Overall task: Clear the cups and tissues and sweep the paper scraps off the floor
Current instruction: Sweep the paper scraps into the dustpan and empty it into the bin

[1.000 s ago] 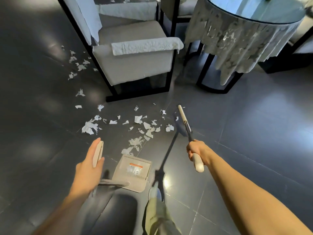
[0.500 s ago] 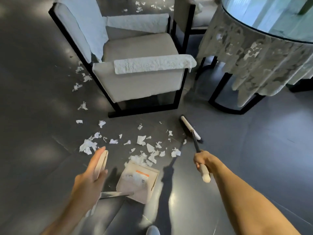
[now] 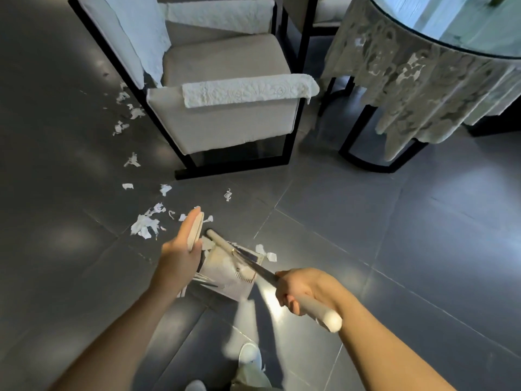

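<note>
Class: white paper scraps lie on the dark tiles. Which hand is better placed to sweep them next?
Right: the right hand grips the beige broom, while the left hand holds the upright handle of the beige dustpan.

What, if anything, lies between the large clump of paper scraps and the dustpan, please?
Nothing visible: bare tile separates the clump of scraps from the dustpan, though the left hand hides part of that stretch.

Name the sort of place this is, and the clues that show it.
Likely a dining room, home or café: a round glass-topped table with a lace cloth and a cushioned chair.
</note>
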A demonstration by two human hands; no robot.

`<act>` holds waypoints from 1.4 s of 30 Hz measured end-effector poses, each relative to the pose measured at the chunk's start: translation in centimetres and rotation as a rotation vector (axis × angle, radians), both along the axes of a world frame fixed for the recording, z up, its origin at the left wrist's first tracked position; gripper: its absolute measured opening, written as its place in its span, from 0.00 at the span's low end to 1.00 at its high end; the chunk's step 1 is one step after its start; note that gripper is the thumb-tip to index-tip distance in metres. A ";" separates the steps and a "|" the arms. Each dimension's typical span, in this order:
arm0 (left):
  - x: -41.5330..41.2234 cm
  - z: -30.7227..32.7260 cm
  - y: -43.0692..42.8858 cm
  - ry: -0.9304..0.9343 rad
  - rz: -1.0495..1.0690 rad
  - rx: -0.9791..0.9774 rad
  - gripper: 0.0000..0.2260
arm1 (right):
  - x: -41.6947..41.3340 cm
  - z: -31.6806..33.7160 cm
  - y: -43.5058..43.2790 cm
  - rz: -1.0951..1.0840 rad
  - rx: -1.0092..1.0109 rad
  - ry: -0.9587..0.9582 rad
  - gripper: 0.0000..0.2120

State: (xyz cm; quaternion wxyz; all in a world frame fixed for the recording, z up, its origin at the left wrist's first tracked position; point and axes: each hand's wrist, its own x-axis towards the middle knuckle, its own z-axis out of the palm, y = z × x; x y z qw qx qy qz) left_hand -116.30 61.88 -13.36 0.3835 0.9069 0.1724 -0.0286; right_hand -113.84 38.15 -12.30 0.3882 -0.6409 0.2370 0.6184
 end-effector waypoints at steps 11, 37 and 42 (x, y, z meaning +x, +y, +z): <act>-7.2 3.3 2.4 0.012 0.046 -0.160 0.29 | -0.4 4.6 -0.9 -0.140 -0.023 -0.092 0.25; -19.7 1.6 31.5 0.103 -0.314 0.024 0.33 | -14.8 0.3 30.8 -0.470 0.110 -0.202 0.18; -19.5 2.6 35.8 0.028 -0.361 0.027 0.32 | -14.0 0.0 33.9 -0.912 0.192 0.033 0.16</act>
